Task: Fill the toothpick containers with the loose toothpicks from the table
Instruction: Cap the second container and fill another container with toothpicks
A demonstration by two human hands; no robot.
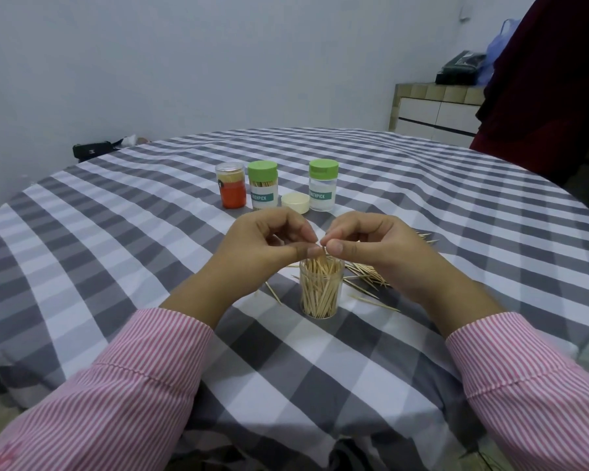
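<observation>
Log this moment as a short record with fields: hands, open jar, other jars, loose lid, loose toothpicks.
hands: left hand and right hand meet fingertip to fingertip above the open jar, pinching toothpicks
open jar: clear, upright, lidless, nearly full
other jars: orange jar, two green-lidded jars, all capped, in a row behind
loose lid: cream, between the green-lidded jars
loose toothpicks: on the checked tablecloth, mostly right of the open jar

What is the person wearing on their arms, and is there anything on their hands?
Both arms are in long shirt sleeves with thin pink and white stripes. The left sleeve and right sleeve end in buttoned-style cuffs at the wrists. The left hand and right hand are bare: no gloves, rings or watch show.
</observation>
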